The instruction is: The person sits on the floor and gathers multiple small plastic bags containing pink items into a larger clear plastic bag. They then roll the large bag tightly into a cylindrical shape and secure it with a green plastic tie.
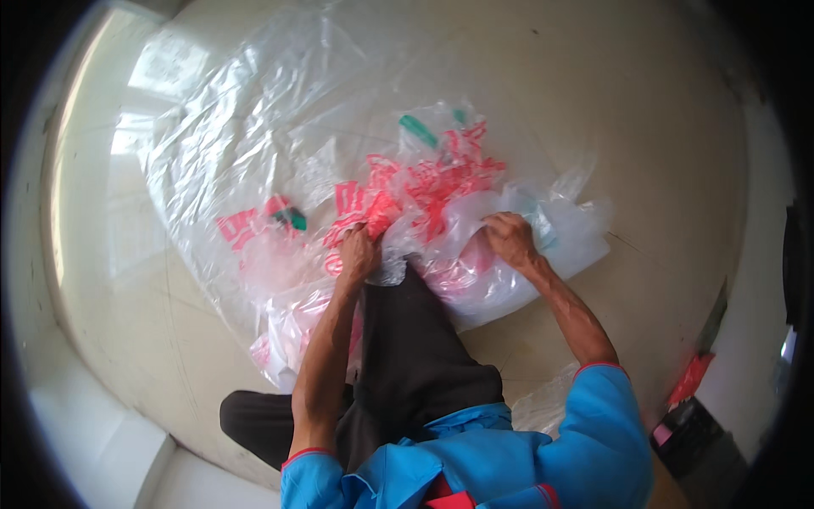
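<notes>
A heap of crumpled clear plastic bags with red print (432, 191) and some green patches lies in front of me, on a large clear plastic sheet (229, 127). My left hand (360, 253) is closed on the edge of a red-printed plastic bag near the middle of the heap. To the right, my right hand (510, 240) pinches a whitish, see-through plastic bag (471, 216) with its fingers bent together. The fingertips of both hands are partly hidden in the folds. More red-printed plastic (284, 225) lies left of my left hand.
Beneath everything is a beige tiled floor (670, 195). My dark-trousered leg (415, 331) reaches up to the heap. Loose clear plastic (543, 403) lies by my right side. A dark box-like object (687, 433) and a red item (693, 376) stand at the lower right, near the wall.
</notes>
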